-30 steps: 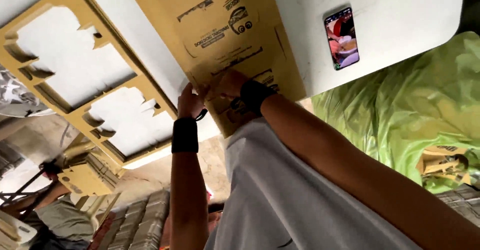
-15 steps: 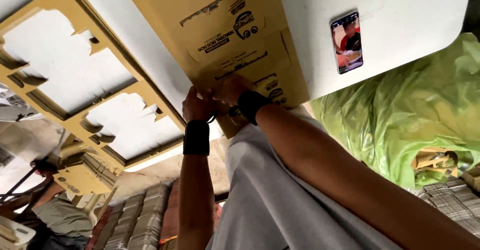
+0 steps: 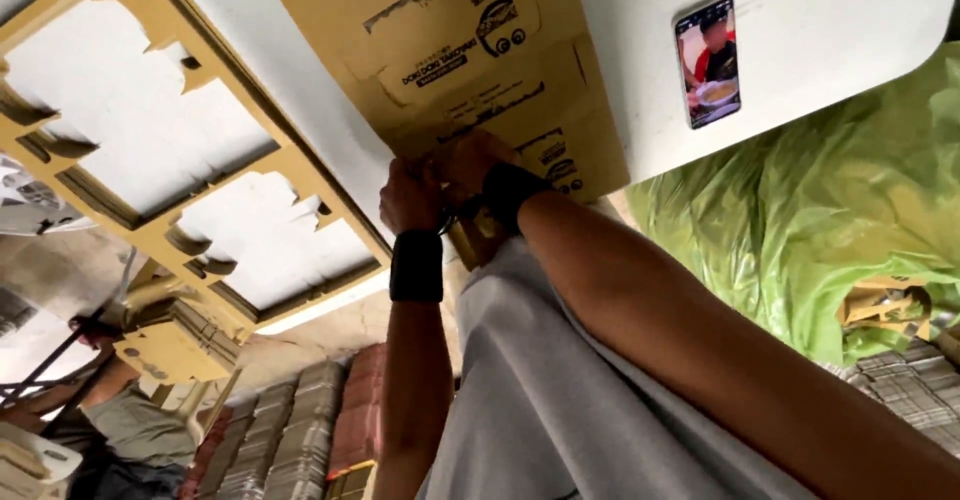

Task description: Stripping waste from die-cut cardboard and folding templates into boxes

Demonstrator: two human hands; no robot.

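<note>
Both hands meet at the near edge of a printed cardboard sheet (image 3: 470, 50) lying flat on the white table (image 3: 830, 30). The left hand (image 3: 410, 195) and right hand (image 3: 470, 165) are pressed together, fingers closed on that edge. Both wrists wear black bands. Right lies a phone (image 3: 708, 62); left, 1 punched-out cardboard frame (image 3: 150, 230).

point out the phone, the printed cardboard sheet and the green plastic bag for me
phone (image 3: 708, 60), head view, middle of its lit screen
printed cardboard sheet (image 3: 440, 20), head view, plain upper face
green plastic bag (image 3: 800, 220), head view, crumpled middle
</note>
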